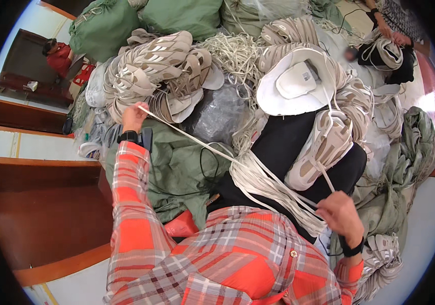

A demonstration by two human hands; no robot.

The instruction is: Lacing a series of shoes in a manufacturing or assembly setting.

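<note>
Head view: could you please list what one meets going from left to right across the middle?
Wooden steps → left hand pulling a white lace → bundle of laces → shoe upper → right hand → green sacks.

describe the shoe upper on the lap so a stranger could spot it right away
Start at the black cloth across the person's lap. On it lies one beige-and-white strappy shoe upper, just above the right hand. Unlike the bundled uppers heaped behind, it lies single, with a white lace running from it.
</note>
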